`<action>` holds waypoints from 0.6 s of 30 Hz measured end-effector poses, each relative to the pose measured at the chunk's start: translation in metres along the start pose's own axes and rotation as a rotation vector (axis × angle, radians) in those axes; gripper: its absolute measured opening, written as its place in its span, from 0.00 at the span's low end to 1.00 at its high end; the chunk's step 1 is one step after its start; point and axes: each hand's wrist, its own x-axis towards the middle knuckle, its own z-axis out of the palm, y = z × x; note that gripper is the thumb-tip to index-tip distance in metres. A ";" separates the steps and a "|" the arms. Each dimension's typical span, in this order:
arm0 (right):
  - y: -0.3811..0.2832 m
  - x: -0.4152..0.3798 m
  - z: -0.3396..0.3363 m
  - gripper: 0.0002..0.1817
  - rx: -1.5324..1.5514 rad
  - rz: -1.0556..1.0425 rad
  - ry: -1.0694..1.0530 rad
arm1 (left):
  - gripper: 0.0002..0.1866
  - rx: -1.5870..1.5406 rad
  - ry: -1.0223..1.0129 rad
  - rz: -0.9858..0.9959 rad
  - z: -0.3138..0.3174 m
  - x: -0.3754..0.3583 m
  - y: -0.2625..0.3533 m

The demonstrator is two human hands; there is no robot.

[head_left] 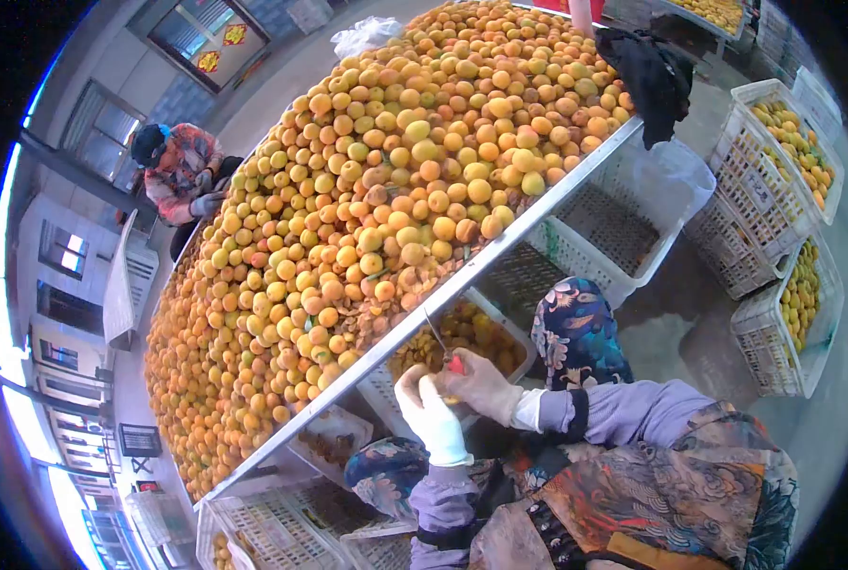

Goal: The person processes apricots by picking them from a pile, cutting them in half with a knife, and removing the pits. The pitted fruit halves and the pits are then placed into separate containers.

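My right hand (483,387), in a pale glove, is closed around the red handle of a small knife (434,331). Its thin blade points up toward the metal edge of the table. My left hand (431,418), in a white glove, is pressed close against the right, its fingers curled. A sliver of a yellow apricot (453,400) shows between the two hands, mostly hidden by the fingers. Beyond the edge, a large heap of apricots (395,180) covers the sloping table, with flattened apricot pieces (386,318) lying near the rim.
Below my hands stands a white crate (517,334) with cut fruit in it. More crates (633,271) stand beneath the table edge, and stacked crates (761,190) of fruit are at right. A black cloth (644,81) hangs over the corner. Another person (179,171) sits across the heap.
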 end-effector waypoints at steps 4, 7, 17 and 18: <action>0.001 0.007 -0.009 0.11 0.021 -0.060 -0.034 | 0.10 -0.117 0.025 -0.209 -0.015 0.004 0.010; 0.002 0.015 -0.015 0.11 -0.019 -0.060 -0.007 | 0.10 -0.150 0.041 -0.300 -0.031 0.008 0.010; -0.021 0.024 -0.023 0.17 -0.280 -0.053 0.023 | 0.13 0.044 0.020 -0.009 -0.060 0.093 0.027; -0.029 0.021 -0.023 0.16 -0.263 -0.099 0.065 | 0.15 0.147 -0.010 0.092 -0.059 0.104 0.029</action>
